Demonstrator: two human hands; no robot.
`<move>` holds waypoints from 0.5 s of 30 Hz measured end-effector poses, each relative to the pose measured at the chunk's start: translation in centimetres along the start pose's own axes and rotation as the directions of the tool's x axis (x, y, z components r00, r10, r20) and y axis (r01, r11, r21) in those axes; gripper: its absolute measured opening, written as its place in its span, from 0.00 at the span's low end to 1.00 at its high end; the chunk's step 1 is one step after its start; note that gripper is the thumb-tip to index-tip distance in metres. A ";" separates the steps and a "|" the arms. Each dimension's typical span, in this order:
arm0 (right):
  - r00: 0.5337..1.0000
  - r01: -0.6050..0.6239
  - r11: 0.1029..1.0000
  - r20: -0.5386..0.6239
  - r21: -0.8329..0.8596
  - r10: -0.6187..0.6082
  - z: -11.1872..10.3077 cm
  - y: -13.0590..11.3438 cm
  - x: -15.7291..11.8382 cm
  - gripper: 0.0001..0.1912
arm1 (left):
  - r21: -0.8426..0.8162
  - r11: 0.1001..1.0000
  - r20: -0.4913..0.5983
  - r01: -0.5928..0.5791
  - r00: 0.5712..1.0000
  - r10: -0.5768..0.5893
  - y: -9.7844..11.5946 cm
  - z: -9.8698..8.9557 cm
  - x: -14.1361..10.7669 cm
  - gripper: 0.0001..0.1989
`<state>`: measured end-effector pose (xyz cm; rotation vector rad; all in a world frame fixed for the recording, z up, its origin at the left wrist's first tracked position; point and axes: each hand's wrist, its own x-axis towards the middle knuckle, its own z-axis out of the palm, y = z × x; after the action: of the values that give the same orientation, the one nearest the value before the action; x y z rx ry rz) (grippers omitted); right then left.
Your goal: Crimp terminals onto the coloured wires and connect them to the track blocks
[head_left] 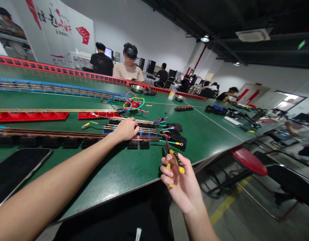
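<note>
My left hand (126, 129) is curled over a bundle of copper-coloured conductor rails (145, 138) in blue and black holders; its fingertips are partly hidden. In my right hand (181, 184) are pliers (177, 160) with yellow and black handles, spread a little apart. The dark jaws point up at the right end of the rails, close to a small red wire part; whether they grip it I cannot tell. Green-yellow leads with ring terminals (179, 144) stick out there. Black end pieces (176, 138) lie just beyond.
On the green table (114, 170) lie a dark phone-like slab (20, 172), red rail holders (31, 116), a long blue rail (56, 87) and loose coloured wires (138, 104). Metal bowls stand farther back. A person (129, 65) sits opposite. A red stool (248, 160) stands right of the table edge.
</note>
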<state>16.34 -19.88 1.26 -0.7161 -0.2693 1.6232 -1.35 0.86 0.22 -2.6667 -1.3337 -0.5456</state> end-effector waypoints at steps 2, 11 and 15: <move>0.999 0.049 0.997 0.012 -0.061 -0.049 0.2 0.1 -0.2 0.17 | 0.008 1.000 -0.009 -0.004 1.000 0.004 0.0 0.0 -0.1 0.16; 0.997 0.051 0.986 0.068 -0.160 -0.040 -1.8 -1.4 3.8 0.17 | 0.091 0.994 -0.125 -0.068 0.989 0.079 3.1 -3.1 -0.9 0.15; 0.994 0.027 0.993 0.111 -0.118 -0.013 -2.2 -2.3 4.6 0.18 | -0.123 0.981 -0.092 -0.148 0.986 0.137 7.9 -6.7 -4.7 0.15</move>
<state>19.37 -15.54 -0.54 -0.7126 -0.4554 1.6403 0.57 -9.19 5.23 -2.7791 -1.1105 -0.7401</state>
